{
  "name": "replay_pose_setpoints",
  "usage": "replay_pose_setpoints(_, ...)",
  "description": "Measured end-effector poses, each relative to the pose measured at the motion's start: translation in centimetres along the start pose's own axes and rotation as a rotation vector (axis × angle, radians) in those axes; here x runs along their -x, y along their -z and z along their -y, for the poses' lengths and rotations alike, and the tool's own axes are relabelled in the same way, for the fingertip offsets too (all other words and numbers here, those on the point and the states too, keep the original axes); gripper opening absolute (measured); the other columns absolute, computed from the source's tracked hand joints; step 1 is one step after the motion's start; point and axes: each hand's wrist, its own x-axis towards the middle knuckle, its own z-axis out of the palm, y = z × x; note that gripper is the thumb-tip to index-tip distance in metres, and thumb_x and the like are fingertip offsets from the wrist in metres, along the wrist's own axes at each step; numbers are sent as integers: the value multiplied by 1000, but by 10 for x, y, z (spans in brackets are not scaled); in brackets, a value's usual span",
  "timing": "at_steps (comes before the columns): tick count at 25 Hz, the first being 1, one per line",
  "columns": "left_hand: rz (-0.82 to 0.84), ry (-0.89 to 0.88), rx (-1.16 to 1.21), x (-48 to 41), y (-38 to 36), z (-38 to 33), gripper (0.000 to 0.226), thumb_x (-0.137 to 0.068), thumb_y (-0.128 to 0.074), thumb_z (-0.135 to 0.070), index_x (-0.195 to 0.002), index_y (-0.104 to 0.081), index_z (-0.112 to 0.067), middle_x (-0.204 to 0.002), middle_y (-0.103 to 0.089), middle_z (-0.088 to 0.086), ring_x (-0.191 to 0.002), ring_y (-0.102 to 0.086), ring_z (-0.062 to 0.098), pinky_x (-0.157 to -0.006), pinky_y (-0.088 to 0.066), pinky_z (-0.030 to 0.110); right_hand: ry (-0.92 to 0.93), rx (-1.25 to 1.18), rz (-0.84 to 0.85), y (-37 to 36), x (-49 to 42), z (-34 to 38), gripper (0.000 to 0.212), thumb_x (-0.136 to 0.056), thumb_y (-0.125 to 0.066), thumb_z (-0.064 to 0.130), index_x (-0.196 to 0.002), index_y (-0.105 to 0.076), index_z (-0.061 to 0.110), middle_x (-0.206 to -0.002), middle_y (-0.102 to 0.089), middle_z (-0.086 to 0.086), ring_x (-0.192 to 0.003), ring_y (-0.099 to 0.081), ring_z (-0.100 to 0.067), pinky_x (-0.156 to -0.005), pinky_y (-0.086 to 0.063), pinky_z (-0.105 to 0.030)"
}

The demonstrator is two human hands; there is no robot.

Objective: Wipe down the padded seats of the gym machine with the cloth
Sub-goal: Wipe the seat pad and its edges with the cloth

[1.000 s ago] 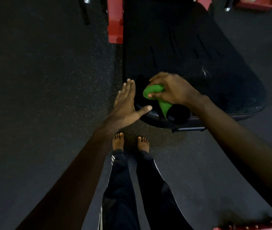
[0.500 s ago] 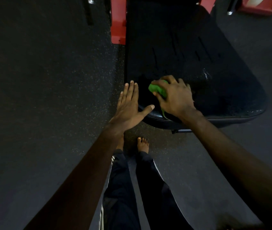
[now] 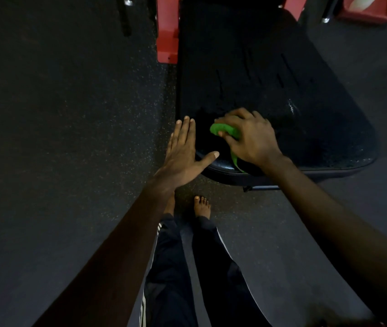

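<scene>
- Step in hand, as judged: the near-left corner of the padded seat [image 3: 282, 86] is being wiped with the cloth [image 3: 226, 131].
- To be done well: the cloth is best spread flat rather than bunched, strokes are overlapped, and the seat's rolled front edge is covered too.
- A wet glint is seen toward the seat's right side, so the dull patches are probably what is left.
- The green cloth is gripped in the curled fingers of the right hand [image 3: 252, 140] on the seat's near-left corner; 1 tail is hung over the seat's front edge.
- The left hand [image 3: 183, 153] is held flat at the seat's left edge, fingers straight and nothing held; contact with the seat cannot be told.
- The 2 hands are kept near each other, not touching.
</scene>
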Motion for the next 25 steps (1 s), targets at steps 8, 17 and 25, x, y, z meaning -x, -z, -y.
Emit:
replay_pose_setpoints(8, 8, 2, 18, -2, -1, 2, 106, -93, -53, -66, -161, 12, -16, -168, 22, 0, -152, 25, 14, -126, 8, 44, 18, -75, -5, 11, 50, -9, 40, -95, -62, 42, -135, -60, 40, -134, -55, 4, -110, -53, -28, -92, -49, -49)
replay_pose_setpoints(17, -30, 12, -73, -4, -5, 2, 102, -95, -49, -65, -161, 10, -15, -169, 20, 2, -153, 23, 16, -122, 14, 38, -193, -70, -147, -6, 84, 15, 40, -92, -67, 37, -131, -64, 33, -131, -58, -4, -101, -55, -33, -85, -51, -48)
replay_pose_setpoints(25, -40, 16, -58, -1, -5, 1, 100, -96, -50, -63, -162, 8, -15, -169, 18, 2, -154, 21, 17, -124, 11, 40, -473, -163, -299, -10, 141, -32, 42, -89, -70, 24, -132, -65, 25, -131, -57, -10, -108, -55, -37, -91, -51, -50)
